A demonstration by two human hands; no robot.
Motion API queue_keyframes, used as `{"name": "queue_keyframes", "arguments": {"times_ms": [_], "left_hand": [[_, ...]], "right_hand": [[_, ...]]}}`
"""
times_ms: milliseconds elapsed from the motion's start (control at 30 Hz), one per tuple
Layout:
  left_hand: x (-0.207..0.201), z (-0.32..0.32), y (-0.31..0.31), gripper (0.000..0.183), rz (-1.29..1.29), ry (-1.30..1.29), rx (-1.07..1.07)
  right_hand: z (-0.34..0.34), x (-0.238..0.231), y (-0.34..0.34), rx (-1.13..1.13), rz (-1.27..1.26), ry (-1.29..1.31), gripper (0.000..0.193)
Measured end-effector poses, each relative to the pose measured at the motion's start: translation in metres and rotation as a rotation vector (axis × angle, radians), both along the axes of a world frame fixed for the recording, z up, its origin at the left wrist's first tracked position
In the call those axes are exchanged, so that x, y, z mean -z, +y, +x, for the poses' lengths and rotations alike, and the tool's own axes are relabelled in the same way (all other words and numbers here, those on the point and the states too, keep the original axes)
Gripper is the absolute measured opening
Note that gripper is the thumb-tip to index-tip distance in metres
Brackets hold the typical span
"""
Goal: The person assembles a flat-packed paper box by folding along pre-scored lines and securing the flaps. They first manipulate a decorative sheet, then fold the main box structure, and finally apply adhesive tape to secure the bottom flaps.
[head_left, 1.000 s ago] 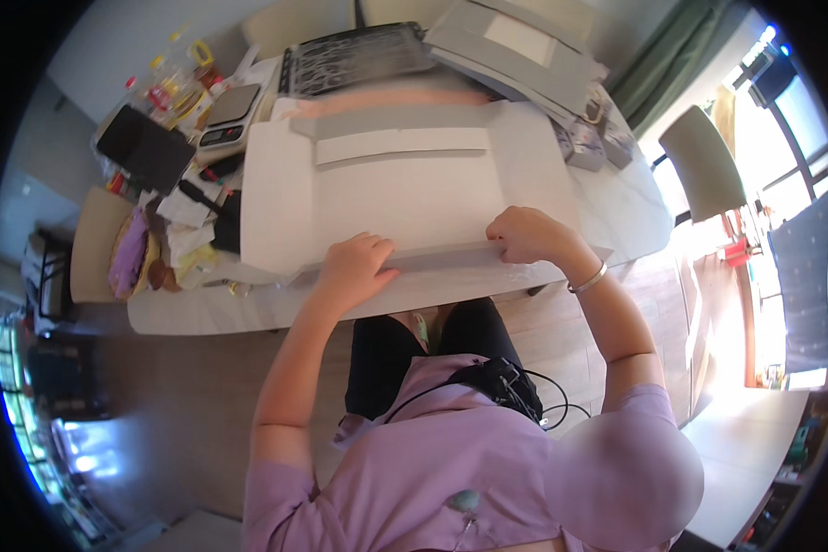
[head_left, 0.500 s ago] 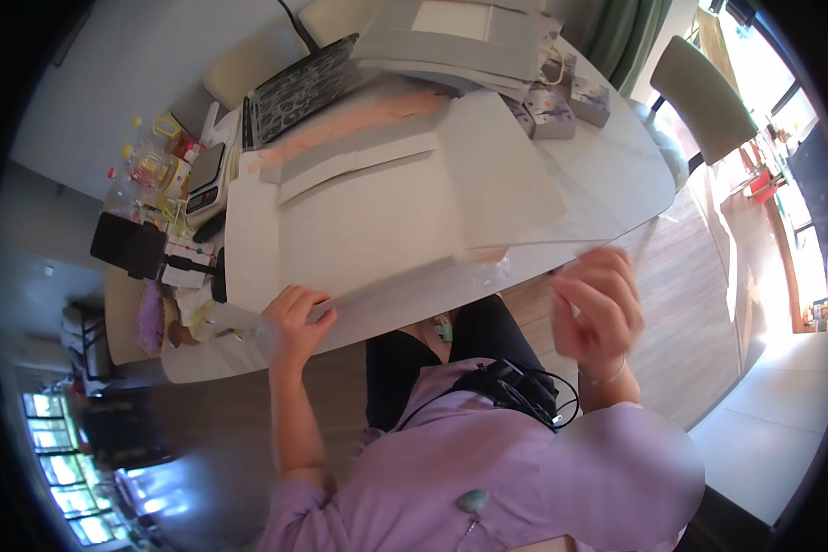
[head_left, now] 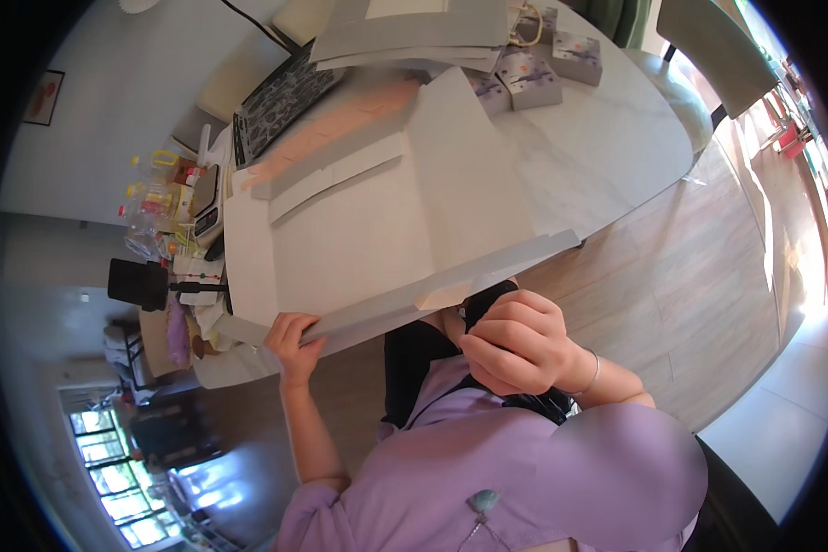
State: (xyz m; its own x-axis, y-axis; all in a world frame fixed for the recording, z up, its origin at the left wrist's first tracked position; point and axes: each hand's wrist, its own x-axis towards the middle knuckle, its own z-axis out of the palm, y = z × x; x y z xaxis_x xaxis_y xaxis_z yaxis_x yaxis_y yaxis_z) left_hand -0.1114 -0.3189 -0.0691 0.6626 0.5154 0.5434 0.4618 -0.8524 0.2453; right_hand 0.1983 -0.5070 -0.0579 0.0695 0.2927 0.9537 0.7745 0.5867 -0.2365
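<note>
A large white sheet of stiff paper (head_left: 350,244) with creased flaps lies open on the table. Along its near edge a long narrow flap (head_left: 386,305) stands folded up, with a small beige tab (head_left: 443,295) on it. My left hand (head_left: 294,348) grips the left end of this flap, fingers over the top and thumb against the near side. Close in front of the flap's right part, my right hand (head_left: 521,348) is closed with its fingers curled in. Its knuckles hide whatever may be between the fingers.
Stacked grey-white flat pieces (head_left: 414,37) lie at the back beside several patterned small boxes (head_left: 529,80). To the left are a black patterned mat (head_left: 281,101), a scale (head_left: 208,210), plastic bottles (head_left: 147,207) and a phone-like device on a stand (head_left: 138,284). A chair (head_left: 718,51) stands far right.
The near flap of the sheet has come up more upright. My right hand has moved left and closer to it, fingers now curled tighter. My left hand now grips the flap's edge.
</note>
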Motion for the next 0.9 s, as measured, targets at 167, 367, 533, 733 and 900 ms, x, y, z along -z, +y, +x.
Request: {"name": "queue_keyframes", "arguments": {"times_ms": [167, 367, 533, 733, 900], "left_hand": [[0.009, -0.003, 0.003, 0.036, 0.014, 0.068, -0.015], [0.007, 0.010, 0.000, 0.036, 0.031, 0.146, -0.022], [0.008, 0.015, 0.000, 0.035, 0.052, 0.170, 0.000], [0.018, 0.017, 0.005, 0.041, 0.109, 0.250, 0.023], [0.024, 0.043, -0.006, 0.029, 0.239, 0.255, 0.034]], "right_hand": [[0.012, -0.015, 0.010, 0.099, -0.214, 0.052, 0.018], [0.016, -0.017, 0.072, -0.046, -1.002, -0.087, 0.017], [-0.006, 0.006, 0.122, -0.257, -1.521, -0.199, 0.033], [-0.020, 0.015, 0.147, -0.295, -1.634, -0.274, 0.032], [-0.037, -0.005, 0.149, -0.196, -1.794, -0.280, 0.031]]}}
